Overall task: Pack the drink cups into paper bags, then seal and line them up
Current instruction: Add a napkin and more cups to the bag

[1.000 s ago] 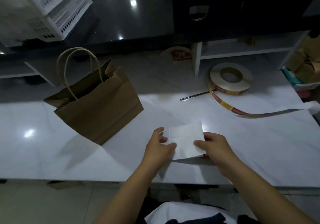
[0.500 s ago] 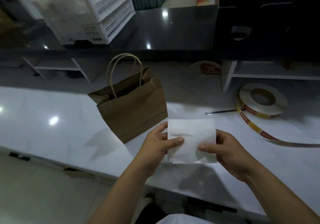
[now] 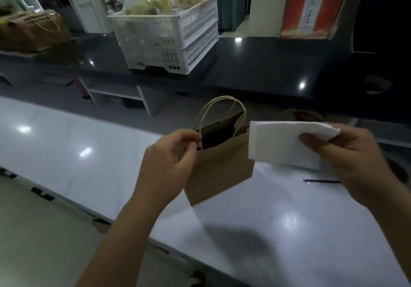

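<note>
Holding bag mouth open, head view: left hand [image 3: 171,155] has fingers curled, pinching near rim of paper bag [image 3: 220,171], likely to keep mouth spread for loading. Bag upright on counter [image 3: 289,220], between hands, touching left fingers. Right hand [image 3: 351,160] pinches white folded sheet [image 3: 282,144] by one end, raised just right of bag mouth, probably a liner going in first. Thin dark rod [image 3: 321,181] flat on counter under right hand.

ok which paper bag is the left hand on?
The near paper bag on the white counter, left hand pinching its open rim. The other brown bags sit far back on the left, untouched.
</note>
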